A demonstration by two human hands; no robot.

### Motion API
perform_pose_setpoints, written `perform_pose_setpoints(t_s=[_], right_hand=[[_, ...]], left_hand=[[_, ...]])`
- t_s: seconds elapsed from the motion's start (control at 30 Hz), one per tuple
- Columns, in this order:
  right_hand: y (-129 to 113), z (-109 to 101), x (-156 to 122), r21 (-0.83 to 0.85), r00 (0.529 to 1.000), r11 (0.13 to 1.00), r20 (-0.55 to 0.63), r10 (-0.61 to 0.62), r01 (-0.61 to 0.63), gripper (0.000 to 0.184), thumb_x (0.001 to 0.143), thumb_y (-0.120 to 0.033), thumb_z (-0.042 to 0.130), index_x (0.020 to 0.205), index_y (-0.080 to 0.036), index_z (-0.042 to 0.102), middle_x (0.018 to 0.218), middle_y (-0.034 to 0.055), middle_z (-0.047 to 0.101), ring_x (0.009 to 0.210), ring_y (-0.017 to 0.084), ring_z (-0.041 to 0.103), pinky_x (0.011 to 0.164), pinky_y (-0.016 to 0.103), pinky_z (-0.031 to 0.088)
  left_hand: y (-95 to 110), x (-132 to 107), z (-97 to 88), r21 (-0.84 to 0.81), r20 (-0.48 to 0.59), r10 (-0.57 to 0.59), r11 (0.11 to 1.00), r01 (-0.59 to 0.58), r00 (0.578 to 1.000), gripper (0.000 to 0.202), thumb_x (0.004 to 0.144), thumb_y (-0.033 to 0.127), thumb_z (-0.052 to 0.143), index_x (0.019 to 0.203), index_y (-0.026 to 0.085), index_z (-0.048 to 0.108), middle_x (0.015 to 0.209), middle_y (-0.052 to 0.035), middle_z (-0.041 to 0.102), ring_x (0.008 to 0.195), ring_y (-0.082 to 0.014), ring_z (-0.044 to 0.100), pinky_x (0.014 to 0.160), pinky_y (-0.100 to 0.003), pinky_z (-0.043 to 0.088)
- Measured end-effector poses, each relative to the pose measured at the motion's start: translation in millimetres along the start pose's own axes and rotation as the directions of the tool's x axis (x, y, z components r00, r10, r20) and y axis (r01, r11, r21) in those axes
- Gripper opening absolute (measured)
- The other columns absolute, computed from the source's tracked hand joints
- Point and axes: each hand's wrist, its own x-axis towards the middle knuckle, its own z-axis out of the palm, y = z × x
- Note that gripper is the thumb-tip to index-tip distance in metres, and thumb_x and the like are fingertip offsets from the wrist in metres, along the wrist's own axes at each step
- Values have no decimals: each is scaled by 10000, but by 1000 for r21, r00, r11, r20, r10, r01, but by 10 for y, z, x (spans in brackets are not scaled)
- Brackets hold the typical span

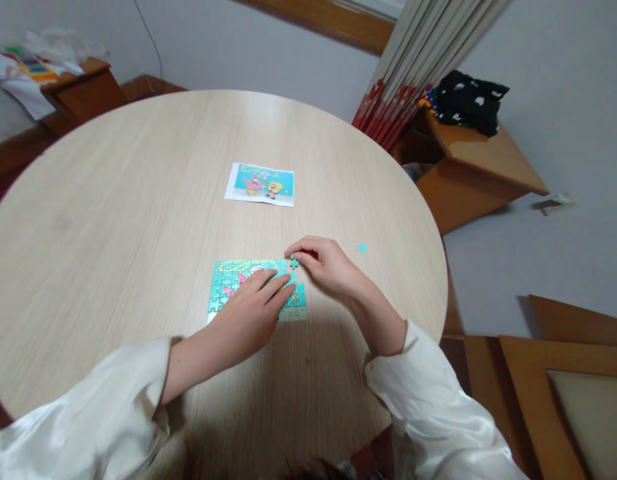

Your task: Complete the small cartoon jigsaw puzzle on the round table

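One puzzle (227, 277): interlocking rectangle, flat on my wood-grained worktop (138, 220).
Left grip (256, 307): I see it spread loosely over the puzzle, grasping nothing.
Right grip (327, 263): nearly closed, pinching a knobbed turquoise piece (294, 264) at the rectangle's far right corner.

The left hand (254, 305) rests on a jigsaw (218, 283); the right hand (330, 264) touches a piece (294, 264).

Lighting the table (153, 200) softly and fairly evenly, paling toward its far side; darkening into diffuse shadow at lower center; gleaming on satin sleeves (438, 393); showing the puzzle (221, 283) fairly sharply; blurring and stretching toward the frame's edges.
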Motion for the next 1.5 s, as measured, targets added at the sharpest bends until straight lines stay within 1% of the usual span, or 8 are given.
perform_pose_setpoints(t_s=[0.23,0.33,0.57,0.67,0.87,1.27,1.4,1.5], right_hand=[[21,75,25,49,999,998,25,43,-44,186,847,-113,555,836,-166,734,880,62,734,833,168,654,796,300,479],[22,96,38,36,999,998,8,53,-53,168,830,-103,568,808,-164,722,825,43,720,790,154,637,762,283,470],[34,121,44,39,999,999,-40,28,-27,138,801,-71,585,775,-159,688,757,13,666,717,126,582,706,253,435],[24,117,42,47,999,999,-41,25,-23,135,799,-70,586,761,-162,678,748,5,654,704,121,567,696,249,425],[23,110,46,18,999,999,-34,33,-32,139,794,-54,584,762,-159,670,745,1,636,686,113,544,672,244,407],[47,20,34,6,992,1000,-123,25,-25,57,794,-141,625,753,-176,642,755,2,603,690,124,525,666,265,419],[57,13,28,5,997,999,-68,43,-43,85,760,-114,663,713,-173,625,742,-9,576,689,118,516,667,260,412],[65,22,35,-28,997,997,-17,73,-73,117,771,-85,652,692,-167,623,712,-18,562,669,110,503,662,255,395]], left_hand=[[-2,6,6,25,-5,3,1000,-3,1000,450,784,23,417,1197,130,561,1236,-135,618,1145,-280,525,996,-472,440],[-3,11,15,20,-7,12,1000,-12,1000,437,783,23,426,1189,108,563,1219,-151,621,1138,-285,528,991,-471,443],[7,5,29,-7,-27,-19,1000,19,999,474,765,-3,402,1194,130,556,1243,-147,603,1168,-276,515,990,-478,452],[9,0,20,-38,-17,-20,999,19,1000,468,770,-4,405,1203,98,551,1279,-179,579,1197,-291,496,1002,-485,446],[14,-5,27,-35,34,-48,998,49,998,482,781,10,424,1240,112,532,1344,-169,558,1213,-294,488,1024,-502,426],[7,-5,17,10,56,-49,999,48,997,497,773,14,419,1242,128,535,1371,-174,548,1236,-299,498,1022,-521,431],[9,6,5,-8,63,-37,999,37,997,484,773,10,411,1229,98,544,1363,-201,549,1226,-313,504,1011,-530,435],[11,10,-12,-16,57,-39,999,40,998,474,787,25,405,1232,112,543,1363,-190,551,1224,-304,502,1018,-529,429]])
